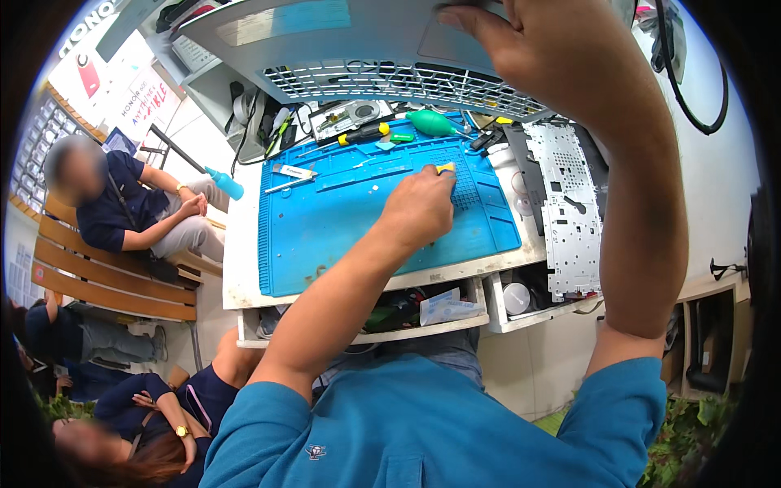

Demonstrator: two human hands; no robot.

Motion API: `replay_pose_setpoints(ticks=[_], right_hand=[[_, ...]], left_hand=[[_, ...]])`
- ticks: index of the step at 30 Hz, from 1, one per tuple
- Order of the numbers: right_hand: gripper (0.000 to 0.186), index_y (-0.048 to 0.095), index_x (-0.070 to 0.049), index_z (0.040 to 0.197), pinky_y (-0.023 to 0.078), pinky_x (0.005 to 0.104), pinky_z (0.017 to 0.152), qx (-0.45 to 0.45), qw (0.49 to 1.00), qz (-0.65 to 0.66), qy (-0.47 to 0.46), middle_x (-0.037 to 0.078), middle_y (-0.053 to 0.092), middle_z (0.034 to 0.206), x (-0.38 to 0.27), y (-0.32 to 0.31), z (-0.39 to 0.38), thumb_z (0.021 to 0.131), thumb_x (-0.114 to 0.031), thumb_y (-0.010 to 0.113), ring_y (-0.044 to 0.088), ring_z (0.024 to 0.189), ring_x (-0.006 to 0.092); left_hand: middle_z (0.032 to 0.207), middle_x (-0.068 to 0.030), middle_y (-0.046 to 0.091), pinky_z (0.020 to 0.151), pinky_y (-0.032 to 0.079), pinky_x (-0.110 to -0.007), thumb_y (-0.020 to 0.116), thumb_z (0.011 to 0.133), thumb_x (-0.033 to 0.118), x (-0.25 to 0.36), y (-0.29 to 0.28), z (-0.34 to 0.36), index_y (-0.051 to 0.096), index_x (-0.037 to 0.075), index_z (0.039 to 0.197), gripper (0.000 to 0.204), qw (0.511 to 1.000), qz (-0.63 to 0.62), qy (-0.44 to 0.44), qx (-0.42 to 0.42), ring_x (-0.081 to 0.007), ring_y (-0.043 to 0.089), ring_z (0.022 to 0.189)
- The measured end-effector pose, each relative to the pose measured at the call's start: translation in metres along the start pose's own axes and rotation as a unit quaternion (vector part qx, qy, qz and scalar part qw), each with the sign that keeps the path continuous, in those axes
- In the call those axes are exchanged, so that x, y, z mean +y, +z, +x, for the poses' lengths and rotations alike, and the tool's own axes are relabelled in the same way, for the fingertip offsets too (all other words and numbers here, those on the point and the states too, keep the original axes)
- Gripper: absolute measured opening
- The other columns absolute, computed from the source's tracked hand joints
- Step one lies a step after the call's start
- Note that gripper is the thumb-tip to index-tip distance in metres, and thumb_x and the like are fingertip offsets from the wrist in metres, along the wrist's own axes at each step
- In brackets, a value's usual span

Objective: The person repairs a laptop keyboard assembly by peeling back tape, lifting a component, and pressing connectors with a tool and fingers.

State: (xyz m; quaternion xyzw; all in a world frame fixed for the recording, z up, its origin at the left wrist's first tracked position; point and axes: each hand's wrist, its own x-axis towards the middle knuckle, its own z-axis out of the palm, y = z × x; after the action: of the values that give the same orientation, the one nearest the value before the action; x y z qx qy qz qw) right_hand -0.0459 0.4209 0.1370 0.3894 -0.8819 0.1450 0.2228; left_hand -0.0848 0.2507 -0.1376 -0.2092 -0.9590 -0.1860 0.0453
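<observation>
My right hand (541, 61) grips a silver laptop palm-rest cover (390, 41) by its touchpad side, with the thumb on top. The cover is raised over the far side of the bench, and its grid of key openings faces the blue work mat (358, 236). Over the mat's right half, the fingers of my left hand (419, 205) close on a small yellow-ended tool (446, 167); most of it is hidden, so its kind does not show. To the right lies a perforated silver metal plate (563, 220), partly over a dark panel (525, 175).
A yellow-black screwdriver (364, 134) and a green air blower (431, 123) lie behind. A cutter-like tool (293, 171) is on the mat. Open drawers (407, 325) project toward me. At left, a person (122, 195) sits on a wooden bench (106, 260); another person (163, 415) is nearer.
</observation>
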Motion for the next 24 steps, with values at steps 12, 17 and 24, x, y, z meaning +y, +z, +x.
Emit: replay_pose_setpoints(ticks=[12,17,24], right_hand=[[0.018,0.081,0.010,0.106,0.060,0.0481,0.076,0.096,0.994,-0.060,0.005,0.030,0.077,0.086,0.002,0.020,-0.017,0.093,0.002,0.070,0.074,0.071,0.0430],[0.015,0.081,0.007,0.106,0.059,0.0477,0.076,0.089,0.995,-0.033,-0.036,0.026,0.077,0.085,0.007,0.013,-0.013,0.095,-0.001,0.073,0.074,0.071,0.0409],[0.011,0.079,0.006,0.105,0.059,0.0453,0.072,0.078,0.994,-0.073,-0.026,0.022,0.078,0.084,-0.013,0.005,-0.025,0.096,-0.001,0.076,0.072,0.066,0.0357]], left_hand=[[0.118,-0.0256,0.079,0.099,0.062,-0.053,0.071,0.092,0.012,-0.114,-0.062,-0.092,0.076,0.004,0.125,0.034,0.948,0.149,-0.273,-0.070,-0.0454,0.076,0.110],[0.130,-0.0216,0.077,0.102,0.061,-0.054,0.069,0.098,0.014,-0.008,0.005,-0.021,0.077,0.006,0.133,0.036,0.998,-0.036,0.042,-0.008,-0.0438,0.075,0.115],[0.136,-0.0194,0.077,0.110,0.059,-0.050,0.069,0.096,0.009,-0.097,-0.042,-0.099,0.077,0.009,0.141,0.046,0.986,0.020,-0.058,0.153,-0.0407,0.075,0.121]])
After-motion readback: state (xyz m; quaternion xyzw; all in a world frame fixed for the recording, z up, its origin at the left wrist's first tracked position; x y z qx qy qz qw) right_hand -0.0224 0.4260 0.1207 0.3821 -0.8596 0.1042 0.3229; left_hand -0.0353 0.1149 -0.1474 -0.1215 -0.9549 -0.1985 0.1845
